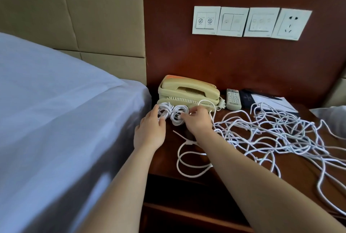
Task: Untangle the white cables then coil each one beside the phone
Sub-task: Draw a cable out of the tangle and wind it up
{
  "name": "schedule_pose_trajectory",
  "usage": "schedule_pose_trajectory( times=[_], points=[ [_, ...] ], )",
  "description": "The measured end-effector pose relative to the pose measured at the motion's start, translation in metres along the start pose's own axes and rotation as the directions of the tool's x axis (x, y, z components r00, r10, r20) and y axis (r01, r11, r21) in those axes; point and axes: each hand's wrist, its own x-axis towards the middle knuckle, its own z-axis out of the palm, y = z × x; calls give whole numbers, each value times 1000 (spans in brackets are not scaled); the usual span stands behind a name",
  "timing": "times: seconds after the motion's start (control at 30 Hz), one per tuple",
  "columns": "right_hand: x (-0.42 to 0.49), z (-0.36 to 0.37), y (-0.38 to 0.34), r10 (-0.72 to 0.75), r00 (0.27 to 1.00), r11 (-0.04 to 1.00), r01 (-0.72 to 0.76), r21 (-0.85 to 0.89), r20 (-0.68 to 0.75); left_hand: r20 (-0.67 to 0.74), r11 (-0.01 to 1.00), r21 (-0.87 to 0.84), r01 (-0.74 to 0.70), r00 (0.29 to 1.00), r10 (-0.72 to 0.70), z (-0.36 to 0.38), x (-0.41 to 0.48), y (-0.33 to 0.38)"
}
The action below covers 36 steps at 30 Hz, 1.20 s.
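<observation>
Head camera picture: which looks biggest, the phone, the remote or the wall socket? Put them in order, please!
1. Phone: biggest.
2. Wall socket: in the middle, but it sits farther back on the wall, so it may really be bigger than it looks.
3. Remote: smallest.

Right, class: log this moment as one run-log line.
left hand: rests on left coil | right hand: pinches right coil | phone: behind coils | tangled cables: uncoiled
</observation>
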Motion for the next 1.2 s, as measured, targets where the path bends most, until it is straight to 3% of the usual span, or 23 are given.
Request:
schedule_pose_trajectory(
  times=[0.3,0.47,0.6,0.83,0.93,1.0,1.2],
  points=[
    [-13,-26,-17,-179,979,953,197,-231,97,11,997,59,-54,999,53,4,-6,-2],
    [-34,-68,-19,-372,917,879,398,-263,144,59,991,128,-35,998,28,0,-24,5],
    [-64,-113,-8,-438,877,830,479,-287,199,66,980,183,-75,996,64,-9,-43,18],
    [-116,-191,47,-431,884,808,467,-359,180,262,960,72,-271,934,244,-29,-95,78],
    [-131,-215,76,-400,901,820,433,-373,166,349,913,177,-367,891,290,-25,-122,104],
    [-137,-227,95,-375,914,825,406,-393,157,405,886,254,-388,875,267,-17,-132,116],
    [-130,-243,135,-297,954,779,261,-570,30,566,941,212,-262,818,101,11,-126,129]
  ],
)
